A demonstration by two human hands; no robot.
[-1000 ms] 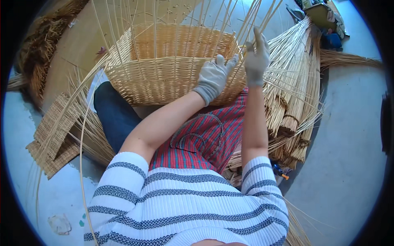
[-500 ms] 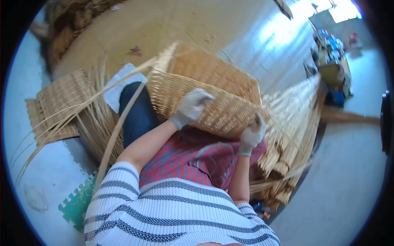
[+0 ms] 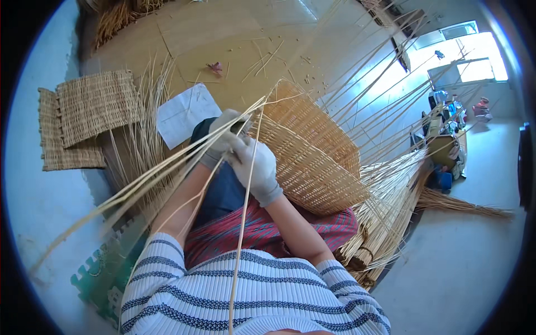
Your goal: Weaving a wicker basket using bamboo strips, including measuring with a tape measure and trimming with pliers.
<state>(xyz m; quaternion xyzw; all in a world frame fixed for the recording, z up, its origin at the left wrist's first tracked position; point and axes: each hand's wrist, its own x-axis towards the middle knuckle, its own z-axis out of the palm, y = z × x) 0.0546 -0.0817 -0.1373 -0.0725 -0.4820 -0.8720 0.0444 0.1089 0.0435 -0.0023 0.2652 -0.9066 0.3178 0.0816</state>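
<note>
A woven straw basket [image 3: 318, 167] rests tilted across my lap, its open side facing away from me. Both my hands, in pale gloves, meet at its left corner, where loose straw strands [image 3: 139, 187] fan out toward the lower left. Closed around the strands close to the rim is my left hand [image 3: 221, 137]. My right hand [image 3: 257, 167] pinches strands just beside it, its fingers overlapping the left ones. One long strand [image 3: 241, 240] runs down across my striped sweater. The exact crossing of strands under the fingers is hidden.
Woven mats [image 3: 97, 111] lie at the left, next to a white sheet [image 3: 187, 111]. A large bundle of straw [image 3: 391, 206] spreads to my right. Long thin strands reach from the basket toward the upper right. Green foam tiles [image 3: 106, 268] lie at lower left; cluttered items [image 3: 446, 128] stand far right.
My right hand has left the basket's right side and joined my left at the left corner. The left moved up and left from the front wall. Both now grip strands; the basket shifted slightly right.
</note>
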